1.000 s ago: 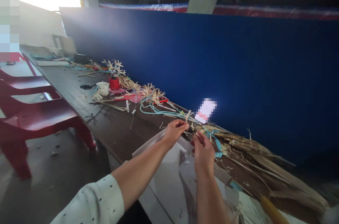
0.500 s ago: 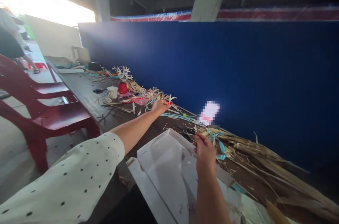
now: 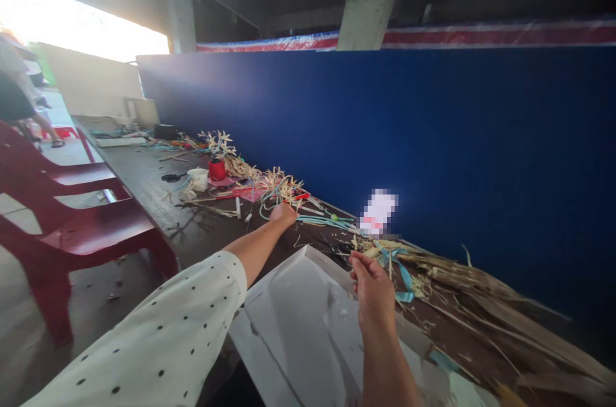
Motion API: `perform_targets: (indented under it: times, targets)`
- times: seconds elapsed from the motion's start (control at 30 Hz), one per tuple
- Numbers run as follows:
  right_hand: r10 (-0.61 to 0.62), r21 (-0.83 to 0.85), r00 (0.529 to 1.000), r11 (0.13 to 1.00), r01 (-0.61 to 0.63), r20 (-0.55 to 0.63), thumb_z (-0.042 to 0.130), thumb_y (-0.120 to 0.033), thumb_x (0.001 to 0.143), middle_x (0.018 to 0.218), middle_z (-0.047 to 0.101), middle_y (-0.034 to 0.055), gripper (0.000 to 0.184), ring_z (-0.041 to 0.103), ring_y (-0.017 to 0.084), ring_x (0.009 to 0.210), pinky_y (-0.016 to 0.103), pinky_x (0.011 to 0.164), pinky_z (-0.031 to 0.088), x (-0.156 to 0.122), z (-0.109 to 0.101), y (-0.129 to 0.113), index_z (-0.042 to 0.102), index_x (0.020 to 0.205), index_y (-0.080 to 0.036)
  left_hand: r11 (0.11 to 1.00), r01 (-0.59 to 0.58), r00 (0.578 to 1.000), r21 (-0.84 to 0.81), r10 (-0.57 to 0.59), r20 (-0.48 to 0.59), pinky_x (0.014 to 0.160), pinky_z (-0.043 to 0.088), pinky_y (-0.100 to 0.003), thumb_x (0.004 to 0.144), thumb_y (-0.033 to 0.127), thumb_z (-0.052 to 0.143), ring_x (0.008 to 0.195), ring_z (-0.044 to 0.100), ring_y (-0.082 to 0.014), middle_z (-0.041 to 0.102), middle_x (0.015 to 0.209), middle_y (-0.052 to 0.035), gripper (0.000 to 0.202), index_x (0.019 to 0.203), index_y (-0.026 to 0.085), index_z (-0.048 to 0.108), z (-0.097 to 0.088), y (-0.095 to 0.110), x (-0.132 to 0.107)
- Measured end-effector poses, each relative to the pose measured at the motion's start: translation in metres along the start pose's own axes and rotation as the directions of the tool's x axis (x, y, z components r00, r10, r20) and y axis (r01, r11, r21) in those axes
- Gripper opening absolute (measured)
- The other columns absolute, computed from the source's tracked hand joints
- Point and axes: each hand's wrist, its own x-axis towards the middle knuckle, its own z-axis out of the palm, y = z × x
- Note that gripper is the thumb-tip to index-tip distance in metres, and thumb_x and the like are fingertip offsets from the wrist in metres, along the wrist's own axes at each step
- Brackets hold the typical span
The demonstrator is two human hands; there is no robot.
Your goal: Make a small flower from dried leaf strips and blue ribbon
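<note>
My left hand (image 3: pixel 283 214) reaches out to the bunch of pale dried-husk flowers (image 3: pixel 282 183) with light-blue stems (image 3: pixel 327 221) on the dark table. Its fingers point away from me and are mostly hidden, so their grip does not show. Near the bunch lies a red pen-like stick (image 3: pixel 301 196). Closer to me, my right hand (image 3: pixel 374 288) is closed in a pinch above the edge of an open white cardboard box (image 3: pixel 298 311). Whatever is between its fingertips is too thin to name. Beside it lie straw scraps and a light-blue ribbon (image 3: pixel 404 275).
Long dried husks (image 3: pixel 481 285) spread along the right. Further left stand a red pot (image 3: pixel 217 169) and white cup (image 3: pixel 197 178), with black scissors (image 3: pixel 173 177) beside them. A blue partition (image 3: pixel 433 137) backs the table; dark-red chairs (image 3: pixel 96 221) line its left side. A person (image 3: pixel 19 86) is far left.
My left hand has drawn back slightly and down, away from the flower at its fingertips, toward the stems. My right hand keeps its pinch near the box. The view has shifted slightly.
</note>
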Motion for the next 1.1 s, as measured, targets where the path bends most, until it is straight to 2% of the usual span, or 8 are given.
perform_targets:
  times: [0.1,0.23,0.37,0.47,0.6,0.7,0.87,1.1]
  targets:
    - [0.012,0.002,1.0,1.0,-0.012,-0.014,0.069,-0.039,0.061,0.061,0.058,-0.0002,0.037,0.047,0.01,0.05,0.019,0.039,0.031,-0.001,0.0,-0.002,0.068,0.089,-0.016,0.997,0.079,0.997,-0.006,-0.079,-0.026,0.07,0.047,-0.031,0.073,0.04,0.058,0.089,0.064,-0.0261,0.068,0.095,-0.0175,0.033,0.089,0.014,0.07,0.001,-0.001,0.001]
    - [-0.017,0.051,0.997,0.998,0.02,-0.071,0.071,-0.042,0.06,0.059,0.056,-0.0017,0.042,0.048,0.01,0.05,0.019,0.04,0.035,0.001,-0.001,-0.001,0.067,0.093,-0.016,0.996,0.092,0.995,-0.017,-0.093,-0.048,0.07,0.046,-0.027,0.076,0.046,0.054,0.09,0.064,-0.024,0.069,0.094,-0.0146,0.036,0.088,0.017,0.07,-0.002,-0.006,-0.001]
    - [-0.038,0.101,0.993,0.994,0.05,-0.114,0.072,-0.041,0.06,0.068,0.059,-0.0002,0.046,0.05,0.01,0.054,0.019,0.042,0.037,0.001,-0.002,-0.005,0.066,0.098,-0.017,0.999,0.045,0.996,0.007,-0.045,-0.081,0.071,0.045,-0.027,0.079,0.051,0.048,0.091,0.063,-0.0245,0.069,0.095,-0.0126,0.041,0.088,0.017,0.071,-0.014,-0.014,-0.01]
    - [-0.029,0.12,0.99,0.992,0.046,-0.141,0.072,-0.041,0.06,0.071,0.06,0.0003,0.046,0.052,0.01,0.056,0.019,0.042,0.037,0.0,-0.002,-0.009,0.065,0.099,-0.017,0.999,-0.041,0.996,0.029,0.044,-0.082,0.071,0.044,-0.025,0.079,0.045,0.049,0.089,0.062,-0.0213,0.069,0.096,-0.0078,0.035,0.092,0.02,0.07,-0.025,-0.019,-0.022]
    - [-0.039,0.164,0.982,0.984,0.07,-0.186,0.072,-0.041,0.06,0.061,0.054,-0.0029,0.046,0.047,0.009,0.051,0.018,0.04,0.033,0.0,-0.002,-0.013,0.065,0.098,-0.017,0.982,-0.181,0.983,0.062,0.182,-0.007,0.069,0.043,-0.021,0.073,0.032,0.057,0.084,0.062,-0.0158,0.07,0.091,-0.0002,0.02,0.084,0.024,0.071,-0.034,-0.02,-0.043]
    - [-0.049,0.211,0.981,0.974,0.089,-0.187,0.073,-0.04,0.059,0.059,0.052,-0.0035,0.043,0.044,0.008,0.049,0.018,0.039,0.031,0.0,-0.003,-0.013,0.065,0.094,-0.017,0.963,-0.254,0.966,0.092,0.249,0.067,0.067,0.042,-0.02,0.071,0.029,0.059,0.081,0.062,-0.0151,0.07,0.085,0.0005,0.016,0.079,0.023,0.072,-0.034,-0.015,-0.058]
    - [-0.038,0.239,0.989,0.968,0.072,-0.144,0.073,-0.036,0.058,0.058,0.052,-0.004,0.035,0.042,0.008,0.048,0.019,0.039,0.028,-0.001,-0.002,-0.013,0.066,0.087,-0.017,0.953,-0.259,0.952,0.156,0.225,0.208,0.067,0.043,-0.024,0.063,0.025,0.067,0.075,0.063,-0.0184,0.069,0.074,-0.0027,0.006,0.067,0.022,0.071,-0.023,-0.007,-0.069]
    - [-0.038,0.274,0.987,0.958,0.08,-0.159,0.074,-0.031,0.057,0.058,0.053,-0.0037,0.033,0.041,0.006,0.048,0.018,0.039,0.026,-0.002,-0.003,-0.017,0.067,0.086,-0.016,0.943,-0.247,0.95,0.222,0.191,0.246,0.073,0.045,-0.03,0.062,0.027,0.069,0.083,0.063,-0.0242,0.069,0.078,-0.0094,0.01,0.065,0.018,0.068,-0.008,-0.005,-0.067]
